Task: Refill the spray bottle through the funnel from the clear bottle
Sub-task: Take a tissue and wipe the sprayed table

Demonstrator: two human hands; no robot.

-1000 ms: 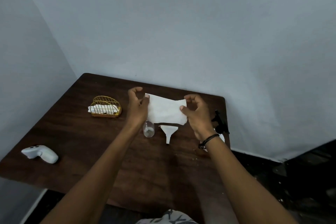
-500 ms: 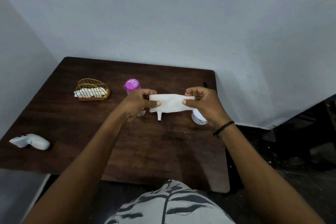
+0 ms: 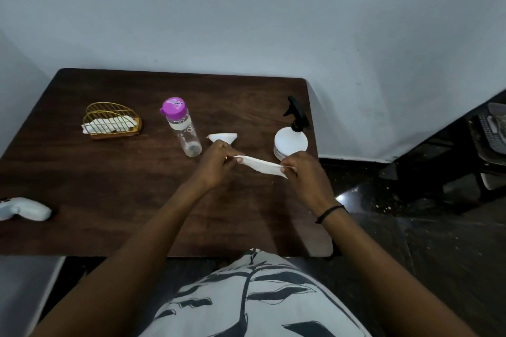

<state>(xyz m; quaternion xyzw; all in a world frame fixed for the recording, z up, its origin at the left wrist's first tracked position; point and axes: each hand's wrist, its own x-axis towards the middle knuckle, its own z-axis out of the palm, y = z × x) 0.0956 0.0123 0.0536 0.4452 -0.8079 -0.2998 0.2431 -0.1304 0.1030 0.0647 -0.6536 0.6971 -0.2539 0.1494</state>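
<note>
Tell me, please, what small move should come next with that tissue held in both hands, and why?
Probably lay the tissue on the table. The left hand and right hand both pinch it, while the clear bottle is capped and the spray bottle has its sprayer on.

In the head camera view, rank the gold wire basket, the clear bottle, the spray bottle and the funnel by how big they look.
1. Spray bottle and gold wire basket: too alike to rank.
2. Clear bottle, slimmer.
3. Funnel, smallest, though the left hand partly hides it.
</note>
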